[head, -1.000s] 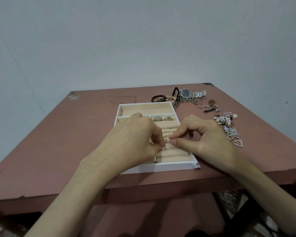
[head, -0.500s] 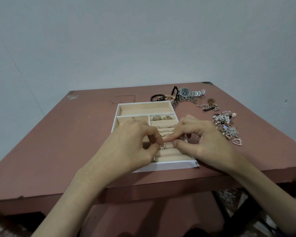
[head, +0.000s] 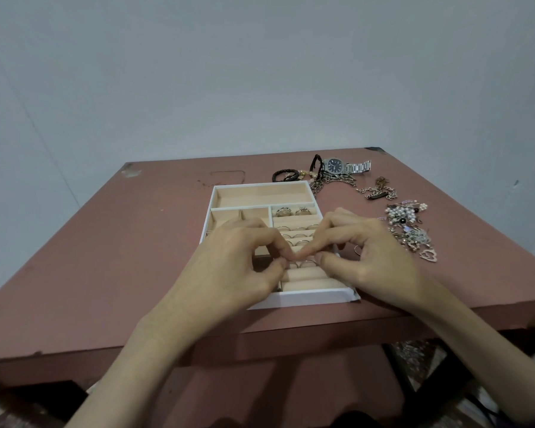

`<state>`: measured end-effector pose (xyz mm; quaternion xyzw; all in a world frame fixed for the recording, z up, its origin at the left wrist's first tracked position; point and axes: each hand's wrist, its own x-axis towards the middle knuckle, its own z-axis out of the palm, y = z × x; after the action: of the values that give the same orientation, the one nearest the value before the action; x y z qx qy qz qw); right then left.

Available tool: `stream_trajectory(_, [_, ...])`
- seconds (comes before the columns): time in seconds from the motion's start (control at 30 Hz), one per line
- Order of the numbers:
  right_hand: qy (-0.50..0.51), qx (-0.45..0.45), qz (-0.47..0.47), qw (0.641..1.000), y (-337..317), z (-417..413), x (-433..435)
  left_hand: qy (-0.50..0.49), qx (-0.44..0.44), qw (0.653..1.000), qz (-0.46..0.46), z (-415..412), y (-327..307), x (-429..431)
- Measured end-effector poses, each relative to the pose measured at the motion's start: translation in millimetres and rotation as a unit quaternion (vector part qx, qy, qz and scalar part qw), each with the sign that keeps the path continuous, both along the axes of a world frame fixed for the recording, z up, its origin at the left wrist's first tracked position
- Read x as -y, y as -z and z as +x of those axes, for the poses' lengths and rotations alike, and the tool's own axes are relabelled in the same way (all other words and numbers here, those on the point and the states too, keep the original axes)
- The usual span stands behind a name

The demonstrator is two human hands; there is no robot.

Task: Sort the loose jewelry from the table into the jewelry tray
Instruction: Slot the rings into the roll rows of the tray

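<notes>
a white jewelry tray (head: 303, 296) with a pale beige lining sits near the front edge of a reddish-brown table (head: 121, 257), and both hands work over its right-hand block of ring rolls. the left hand (head: 235, 267) lies over the tray's left half with its fingers curled, thumb and forefinger tips drawn narrow at the edge of the rolls; i cannot tell whether they grip anything. the right hand (head: 368, 261) comes in from the tray's right wall, its forefinger and thumb closed to a narrow pinch around a small ring (head: 306, 263) that stands at a slot between two rolls toward the front. the other fingers of that hand are bent above. the forefinger tips of the two hands almost touch. further back in the same block, slim rings (head: 297, 228) stand in rows, and two chunkier rings (head: 291, 211) sit in the rearmost row. the long compartment across the back of the tray shows only lining. the loose jewelry lies on the table behind and to the right of the tray: a black braided bracelet (head: 286, 175) just behind the back wall, a steel wristwatch (head: 340, 166) with a dark dial, a tangle of chains (head: 377, 193), a pearl cluster (head: 405, 213) and a heart pendant (head: 429, 255) near the right hand.
</notes>
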<state>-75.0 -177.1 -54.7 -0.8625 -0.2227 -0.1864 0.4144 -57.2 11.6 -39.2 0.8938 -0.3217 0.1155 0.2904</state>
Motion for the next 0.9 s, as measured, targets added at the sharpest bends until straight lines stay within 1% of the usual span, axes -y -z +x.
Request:
stream_trajectory(0.17, [0.038,0.067,0.023,0.997,0.7,-1.1,3.7,-0.001,0.006,1.000,-0.014,-0.8,2.6,-0.7])
stream_trajectory(0.3, [0.056,0.089,-0.007,0.994,3.9,-0.2,2.2,-0.001,0.009,1.000,-0.007,-0.9,4.1,-1.1])
stream_trajectory(0.9, [0.062,0.096,-0.025,0.993,4.4,-1.1,1.1,-0.011,0.013,1.000,0.007,-0.2,1.2,-0.1])
